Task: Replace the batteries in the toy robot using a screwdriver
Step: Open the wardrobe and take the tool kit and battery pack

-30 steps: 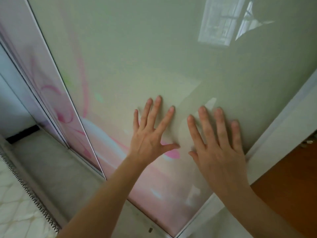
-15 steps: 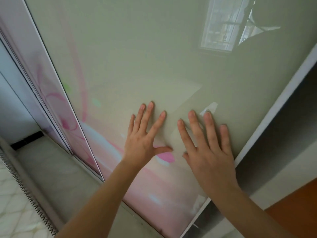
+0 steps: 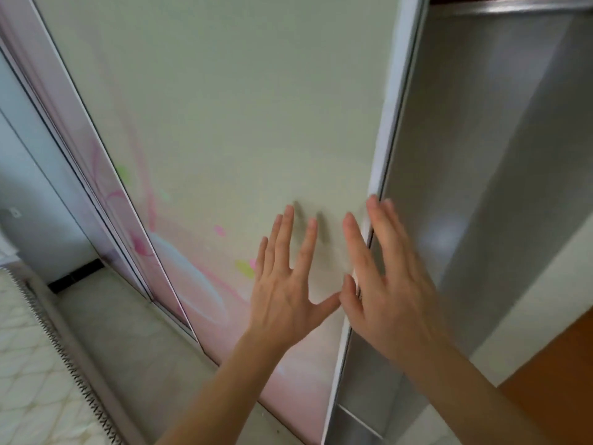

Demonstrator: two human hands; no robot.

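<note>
Fingers flat and empty, your left hand (image 3: 282,303) and right hand (image 3: 388,300) are sliding the glossy pale-green wardrobe door (image 3: 240,123) wider, probably fetching supplies.

The right hand (image 3: 396,303) had motion-blurred fingers (image 3: 380,226); the bed (image 3: 29,364), at eight o'clock, was cut off by the edge.

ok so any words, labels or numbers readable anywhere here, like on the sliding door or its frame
None: no text can be read in this view.
The sliding door bears only a pink and green pattern, no letters.
Its white frame is plain.
The small fitting on the wall at far left is too small and blurred to show any marking.
</note>
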